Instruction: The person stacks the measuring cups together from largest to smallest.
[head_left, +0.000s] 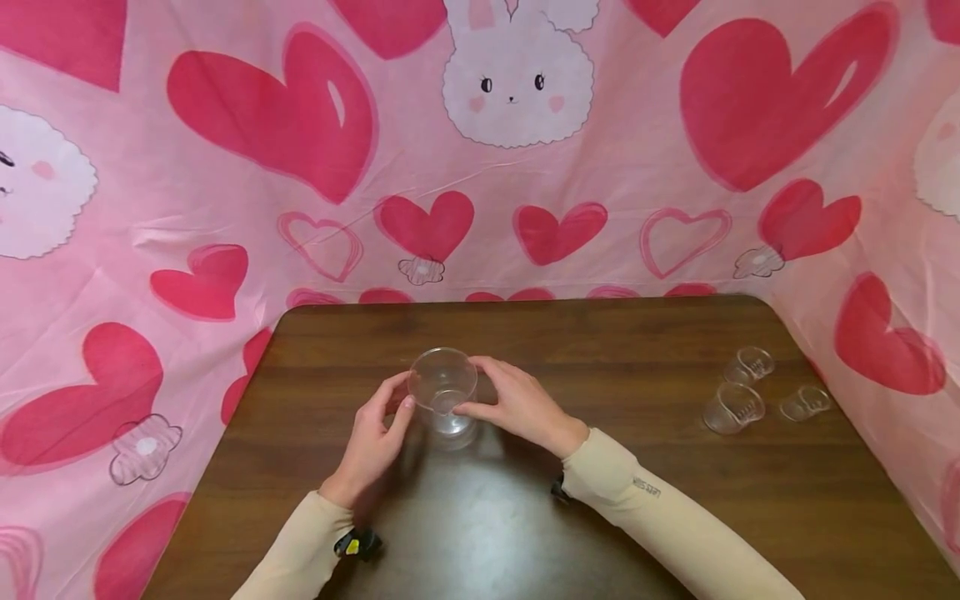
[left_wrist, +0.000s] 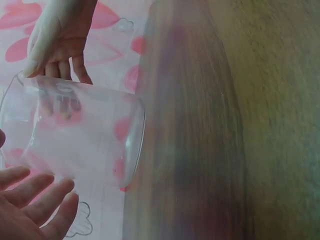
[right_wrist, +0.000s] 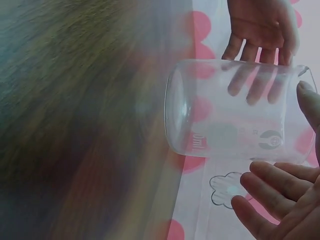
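A clear glass beaker with a pouring lip is held upright between both hands over the middle of the table. My left hand grips its left side near the rim, thumb in front and fingers round the side. On the opposite side my right hand holds it, the thumb lying across the front near the lip and the fingers behind. White printed marks show on the beaker's wall in the right wrist view. Seen from the left wrist, the glass has nothing visible inside.
Toward the table's right side stand three smaller glass beakers: one at the back, a wider one in front, and a small one near the right edge. A pink heart-patterned cloth surrounds the brown wooden table.
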